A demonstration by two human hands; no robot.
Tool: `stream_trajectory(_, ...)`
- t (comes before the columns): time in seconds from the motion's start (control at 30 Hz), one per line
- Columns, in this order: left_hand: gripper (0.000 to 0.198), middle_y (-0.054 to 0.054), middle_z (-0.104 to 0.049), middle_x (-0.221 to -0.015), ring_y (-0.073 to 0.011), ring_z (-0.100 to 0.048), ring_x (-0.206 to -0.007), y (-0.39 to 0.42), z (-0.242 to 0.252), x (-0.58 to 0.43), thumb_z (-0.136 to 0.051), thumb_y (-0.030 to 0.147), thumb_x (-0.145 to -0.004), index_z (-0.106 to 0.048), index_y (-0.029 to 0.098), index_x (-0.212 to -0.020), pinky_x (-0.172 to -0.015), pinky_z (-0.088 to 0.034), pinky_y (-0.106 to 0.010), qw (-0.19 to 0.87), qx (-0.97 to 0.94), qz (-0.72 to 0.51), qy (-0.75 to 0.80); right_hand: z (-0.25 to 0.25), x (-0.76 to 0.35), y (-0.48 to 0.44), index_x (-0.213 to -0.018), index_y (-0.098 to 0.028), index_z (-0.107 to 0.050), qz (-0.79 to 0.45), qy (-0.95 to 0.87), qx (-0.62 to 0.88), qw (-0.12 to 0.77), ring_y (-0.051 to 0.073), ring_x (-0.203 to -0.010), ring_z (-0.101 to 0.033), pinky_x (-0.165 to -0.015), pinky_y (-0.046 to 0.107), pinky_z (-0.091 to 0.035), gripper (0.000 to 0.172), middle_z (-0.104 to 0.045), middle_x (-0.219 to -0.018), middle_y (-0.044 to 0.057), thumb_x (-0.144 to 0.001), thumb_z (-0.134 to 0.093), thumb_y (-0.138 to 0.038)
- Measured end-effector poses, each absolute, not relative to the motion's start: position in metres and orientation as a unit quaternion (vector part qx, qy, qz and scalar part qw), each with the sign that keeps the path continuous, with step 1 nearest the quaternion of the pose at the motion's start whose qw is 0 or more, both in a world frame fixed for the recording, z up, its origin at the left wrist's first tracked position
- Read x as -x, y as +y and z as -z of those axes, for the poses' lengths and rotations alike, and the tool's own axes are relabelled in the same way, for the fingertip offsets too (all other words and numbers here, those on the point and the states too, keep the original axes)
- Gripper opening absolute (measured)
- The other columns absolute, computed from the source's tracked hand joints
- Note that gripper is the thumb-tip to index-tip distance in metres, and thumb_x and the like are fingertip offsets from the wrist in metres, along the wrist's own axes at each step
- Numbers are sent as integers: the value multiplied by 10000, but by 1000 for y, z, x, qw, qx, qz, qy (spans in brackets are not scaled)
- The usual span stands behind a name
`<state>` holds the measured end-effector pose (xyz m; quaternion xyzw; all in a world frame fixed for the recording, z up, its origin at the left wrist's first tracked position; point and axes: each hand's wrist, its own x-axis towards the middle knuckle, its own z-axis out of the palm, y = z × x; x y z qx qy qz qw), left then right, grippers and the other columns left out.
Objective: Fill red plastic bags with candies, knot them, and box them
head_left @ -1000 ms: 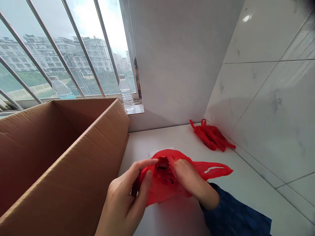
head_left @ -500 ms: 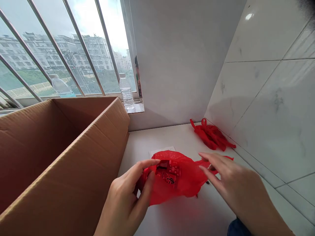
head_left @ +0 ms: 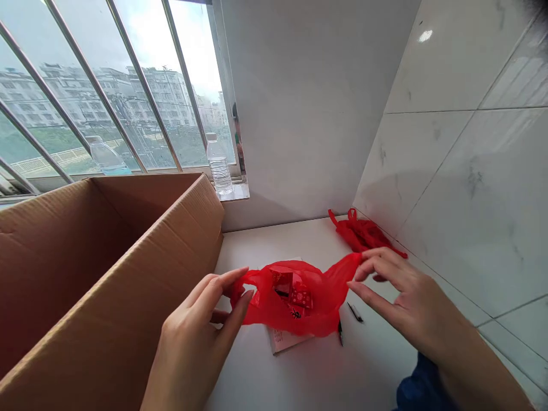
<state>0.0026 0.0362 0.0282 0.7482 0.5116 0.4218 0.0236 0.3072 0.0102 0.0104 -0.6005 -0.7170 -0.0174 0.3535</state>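
Observation:
A thin red plastic bag (head_left: 325, 317) is stretched between my two hands, its mouth facing up. Inside it lie several small red packets (head_left: 299, 294) with dark and white print. My left hand (head_left: 205, 319) pinches the bag's left handle between thumb and fingers. At the opposite side my right hand (head_left: 394, 291) grips the bag's right corner with its fingertips, the thumb a little apart below. Partly covered by the bag, a paper booklet (head_left: 285, 341) rests on the white table (head_left: 325, 377). Two dark pens (head_left: 354, 312) lie just right of the bag.
A large open cardboard box (head_left: 141, 274) takes up the left side. Another crumpled red bag (head_left: 363, 231) lies against the tiled wall (head_left: 471, 188). One clear bottle (head_left: 220, 168) stands on the sill, with a second bottle (head_left: 107, 157) near the window bars.
My hands have moved apart and pulled the bag wider. The bag's right corner is raised, and the booklet and pens beneath show more.

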Motion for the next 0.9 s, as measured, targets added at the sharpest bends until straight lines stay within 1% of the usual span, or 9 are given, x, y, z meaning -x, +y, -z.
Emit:
stream_trajectory(0.1,233,27,-658,-894,-83,-641,-531,36,-29,0,-612,441,-919,-684,301,-1091,-524,-540,-179,43,-750,-420,509,-10,-303,21,-1015,-258,-593,23,-677,645,354,233,-871,-690,-569,295,-511,330,-654,-1177,62,-892,-610,-565)
stream_trajectory(0.23,178,36,-643,-838,-86,-652,-533,34,-32,-1,-621,422,-913,-703,285,-992,-493,-524,-166,89,-748,-421,505,-6,-308,32,-1130,-235,-577,-13,-642,694,325,248,-762,-676,-614,352,-507,427,-707,-978,57,-901,-576,-596)
stream_trajectory(0.43,81,12,-649,-937,-95,-663,-657,37,-31,-14,-658,286,-909,-697,266,-977,-561,-551,-161,179,-750,-464,436,-10,-281,56,-854,-215,-613,-260,-711,453,470,200,-983,-660,-920,352,-510,404,-696,-969,57,-1041,-345,-452)
stream_trajectory(0.53,191,9,-639,-977,-104,-669,-789,42,-23,-23,-617,193,-940,-689,304,-1078,-689,-566,-175,210,-784,-458,363,1,-248,66,-784,-218,-509,-429,-620,353,554,146,-663,-620,-853,344,-544,418,-530,-635,-33,-1050,-291,-456)
stream_trajectory(0.63,278,9,-628,-976,-94,-640,-827,47,-15,-30,-565,140,-967,-687,329,-1130,-715,-543,-170,209,-808,-445,324,14,-226,65,-1159,-237,-515,-537,-605,296,508,121,-620,-563,-759,323,-557,253,-480,-717,-67,-991,-467,-420)
stream_trajectory(0.7,305,10,-632,-996,-91,-633,-838,48,-12,-34,-555,131,-972,-674,336,-1164,-719,-536,-170,214,-814,-437,318,19,-221,61,-1487,-295,-256,-519,-663,298,449,153,-787,-609,-782,332,-549,749,-563,-907,-31,-866,-669,-361)
stream_trajectory(0.77,339,21,-645,-984,-83,-631,-813,46,-11,-37,-564,129,-969,-641,348,-1216,-706,-528,-166,219,-826,-418,308,20,-219,56,-1571,-306,-85,-427,-731,334,415,205,-937,-612,-837,370,-534,1093,-581,-1087,26,-739,-794,-303)
stream_trajectory(0.83,378,22,-658,-1002,-91,-636,-842,44,-10,-38,-583,132,-958,-601,351,-1265,-732,-527,-173,213,-840,-403,293,18,-217,55,-1568,-294,-205,-341,-768,357,407,243,-1038,-591,-917,413,-503,980,-563,-1196,69,-768,-771,-300)
stream_trajectory(0.9,392,-3,-641,-1130,-133,-629,-1006,43,-7,-39,-603,148,-944,-579,342,-1283,-863,-526,-226,182,-839,-424,287,15,-217,56,-1483,-291,-422,-329,-769,351,420,234,-1049,-585,-967,417,-472,592,-565,-1200,73,-923,-607,-348)
